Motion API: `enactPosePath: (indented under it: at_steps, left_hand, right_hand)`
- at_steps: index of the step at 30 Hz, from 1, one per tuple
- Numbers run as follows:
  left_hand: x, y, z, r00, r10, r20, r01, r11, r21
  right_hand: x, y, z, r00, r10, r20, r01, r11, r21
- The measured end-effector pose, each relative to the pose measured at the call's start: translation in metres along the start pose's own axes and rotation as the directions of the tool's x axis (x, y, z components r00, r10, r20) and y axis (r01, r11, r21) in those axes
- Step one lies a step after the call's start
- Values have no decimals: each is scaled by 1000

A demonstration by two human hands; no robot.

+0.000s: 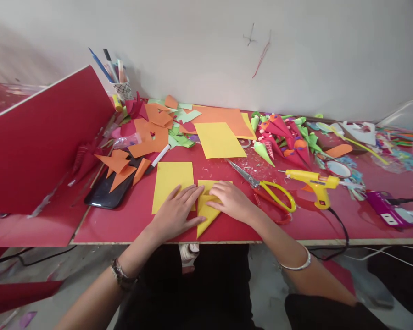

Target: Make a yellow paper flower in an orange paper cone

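Observation:
A folded yellow sheet of paper (206, 220), its lower part brought to a point, lies near the table's front edge. My right hand (232, 200) presses on its upper right part, fingers bent over the fold. Flat and with fingers stretched, my left hand (179, 208) rests partly on a second yellow sheet (172, 176), its fingertips and thumb touching the folded paper's left edge. Scissors (265, 185) with yellow and red handles lie just right of my right hand. Behind the hands is another yellow sheet (220, 140).
A yellow glue gun (313, 183) with a black cord lies at right, near a purple power strip (392, 208). Paper cones (282, 137) are heaped at the back. At left are a phone (112, 188), orange scraps (154, 130), a pen cup (123, 89) and a raised red panel (48, 142).

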State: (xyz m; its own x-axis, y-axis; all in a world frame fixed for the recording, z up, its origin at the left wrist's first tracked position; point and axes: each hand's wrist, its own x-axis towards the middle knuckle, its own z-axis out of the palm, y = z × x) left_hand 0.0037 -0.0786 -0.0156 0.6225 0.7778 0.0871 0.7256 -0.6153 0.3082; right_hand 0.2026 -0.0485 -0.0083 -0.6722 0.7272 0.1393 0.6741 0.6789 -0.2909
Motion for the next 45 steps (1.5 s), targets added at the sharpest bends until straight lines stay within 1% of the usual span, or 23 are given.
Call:
enactPosePath:
  at_steps: [7, 11, 14, 25, 34, 38, 41, 45]
  left_hand:
    - [0, -1, 1, 1000, -26, 8, 27, 1000, -3]
    - [0, -1, 0, 1000, -23, 17, 24, 1000, -16]
    - [0, -1, 0, 999, -25, 24, 26, 999, -23]
    - [-1, -2, 2, 1000, -16, 16, 16, 999, -37]
    - [-1, -2, 2, 1000, 10, 27, -8, 999, -40]
    - [0, -2, 1, 998, 46, 41, -45, 999, -28]
    - [-1, -2, 0, 998, 52, 23, -52, 998, -21]
    - [-4, 3, -5, 999, 12, -33, -12, 1000, 5]
  right_hand:
    - [-1, -3, 5, 997, 58, -56, -58, 998, -2]
    - [-1, -4, 8, 994, 84, -75, -88, 995, -52]
    - [-2, -6, 8, 994, 85, -74, -91, 993, -76]
    - [0, -6, 10, 990, 110, -87, -116, 991, -69]
    - [0, -6, 12, 988, 115, -106, -120, 992, -47]
    - [-1, -6, 13, 986, 128, -109, -135, 989, -55]
    - [-1, -7, 14, 984, 132, -117, -139, 989, -56]
    - [-1, -6, 15, 985, 133, -109, -138, 990, -38]
